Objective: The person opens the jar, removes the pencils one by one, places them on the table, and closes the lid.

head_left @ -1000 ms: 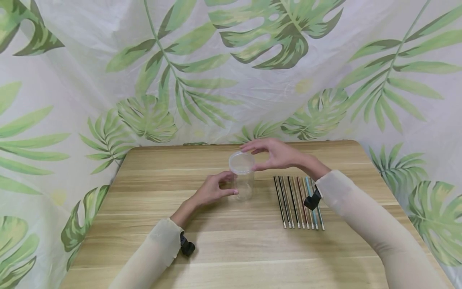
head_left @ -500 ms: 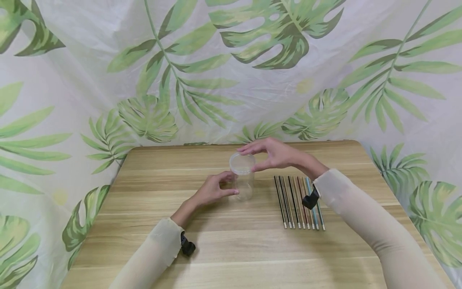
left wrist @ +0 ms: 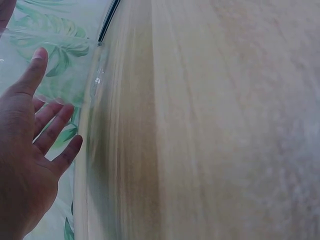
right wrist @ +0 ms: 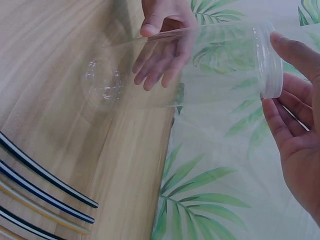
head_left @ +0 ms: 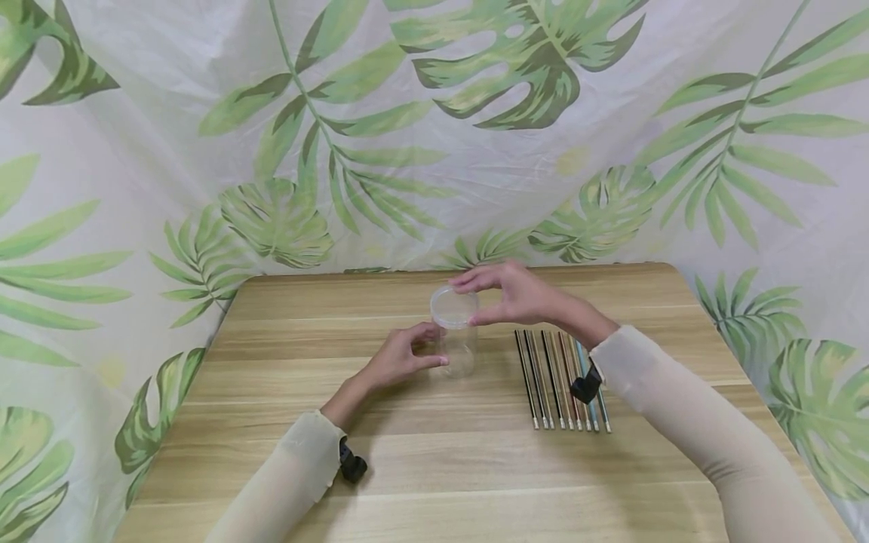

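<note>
A clear plastic jar [head_left: 462,354] stands upright on the wooden table, and its translucent lid [head_left: 453,308] sits on the top. My left hand [head_left: 399,356] holds the jar's body from the left, thumb in front and fingers behind. From the right, my right hand [head_left: 519,294] grips the lid's rim between thumb and fingers. In the right wrist view the lid [right wrist: 270,62] lies between the right thumb and fingertips, while the left hand [right wrist: 167,45] shows through the clear wall. The left wrist view shows the left hand [left wrist: 35,135] beside the see-through jar.
Several pencils [head_left: 560,381] lie side by side to the right of the jar, partly beneath my right wrist. Their eraser ends point toward me. A leaf-patterned cloth [head_left: 380,151] hangs behind the table's [head_left: 305,302] back edge.
My right thumb has shifted slightly left and toward me along the lid's rim, and the right hand has turned a little. The left hand and the jar have stayed in place.
</note>
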Demonstrator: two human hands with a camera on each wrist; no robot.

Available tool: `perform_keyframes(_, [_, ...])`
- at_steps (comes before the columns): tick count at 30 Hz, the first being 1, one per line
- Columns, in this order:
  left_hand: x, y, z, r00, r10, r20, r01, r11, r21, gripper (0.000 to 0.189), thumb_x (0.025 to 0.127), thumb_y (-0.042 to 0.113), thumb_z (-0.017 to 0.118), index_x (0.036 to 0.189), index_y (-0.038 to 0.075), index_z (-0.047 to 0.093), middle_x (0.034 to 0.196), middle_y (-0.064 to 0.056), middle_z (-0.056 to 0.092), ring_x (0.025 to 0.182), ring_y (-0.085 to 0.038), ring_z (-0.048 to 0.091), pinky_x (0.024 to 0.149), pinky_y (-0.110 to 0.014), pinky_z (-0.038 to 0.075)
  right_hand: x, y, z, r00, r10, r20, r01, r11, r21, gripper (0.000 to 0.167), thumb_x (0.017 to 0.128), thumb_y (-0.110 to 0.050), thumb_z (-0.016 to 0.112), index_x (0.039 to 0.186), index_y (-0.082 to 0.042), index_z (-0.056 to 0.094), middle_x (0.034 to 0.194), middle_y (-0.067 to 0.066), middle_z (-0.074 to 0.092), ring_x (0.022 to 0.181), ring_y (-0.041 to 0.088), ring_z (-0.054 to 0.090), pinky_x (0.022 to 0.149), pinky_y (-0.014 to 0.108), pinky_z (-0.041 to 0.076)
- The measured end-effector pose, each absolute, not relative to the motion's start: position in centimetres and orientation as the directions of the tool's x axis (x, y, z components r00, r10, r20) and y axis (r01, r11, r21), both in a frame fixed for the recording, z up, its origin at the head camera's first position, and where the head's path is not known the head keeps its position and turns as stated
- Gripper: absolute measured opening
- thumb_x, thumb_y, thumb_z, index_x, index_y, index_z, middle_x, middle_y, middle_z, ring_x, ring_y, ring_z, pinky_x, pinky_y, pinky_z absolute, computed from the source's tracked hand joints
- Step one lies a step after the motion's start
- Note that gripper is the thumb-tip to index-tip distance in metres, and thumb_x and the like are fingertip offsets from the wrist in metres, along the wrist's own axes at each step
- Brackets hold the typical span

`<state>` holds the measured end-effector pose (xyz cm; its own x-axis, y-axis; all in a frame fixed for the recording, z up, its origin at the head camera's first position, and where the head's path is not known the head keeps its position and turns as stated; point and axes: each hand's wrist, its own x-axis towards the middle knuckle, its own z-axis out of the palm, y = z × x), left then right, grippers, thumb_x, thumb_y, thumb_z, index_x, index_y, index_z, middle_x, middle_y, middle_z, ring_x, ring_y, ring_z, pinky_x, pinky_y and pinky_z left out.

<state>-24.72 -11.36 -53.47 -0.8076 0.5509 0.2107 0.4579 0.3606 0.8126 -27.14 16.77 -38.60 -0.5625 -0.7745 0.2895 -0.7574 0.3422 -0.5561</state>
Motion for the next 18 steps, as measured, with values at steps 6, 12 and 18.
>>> perform_keyframes(6, [-24.7,-11.3,-53.5,-0.809,0.553,0.200,0.451,0.366,0.814,0.065,0.088,0.026,0.089,0.142,0.003,0.063,0.138,-0.015,0.069,0.124,-0.034,0.069,0.110,-0.053,0.054,-26.9,16.8,-38.8,-0.573,-0.767,0.289,-0.748,0.347,-0.566,0.052,0.085,-0.022,0.091,0.130,-0.002,0.074,0.141,0.010,0.069,0.131,0.031,0.065,0.111,0.049,0.053])
perform_keyframes(12, [-24.7,-11.6,-53.4,-0.805,0.567,0.173,0.440,0.376,0.815,0.071,0.089,0.026,0.088,0.149,0.004,0.057,0.145,-0.015,0.065,0.129,-0.034,0.066,0.112,-0.051,0.053,-26.9,17.0,-39.2,-0.582,-0.755,0.301,-0.728,0.320,-0.606,0.051,0.083,-0.016,0.092,0.128,0.000,0.074,0.142,0.015,0.067,0.126,0.032,0.066,0.100,0.041,0.061])
perform_keyframes(18, [-24.4,-12.5,-52.9,-0.821,0.552,0.148,0.413,0.393,0.822,0.077,0.090,0.026,0.087,0.154,0.004,0.051,0.149,-0.017,0.061,0.134,-0.035,0.063,0.115,-0.052,0.049,-26.7,17.9,-39.6,-0.619,-0.718,0.318,-0.666,0.265,-0.697,0.054,0.084,-0.011,0.091,0.132,0.001,0.071,0.146,0.019,0.062,0.128,0.034,0.064,0.103,0.043,0.059])
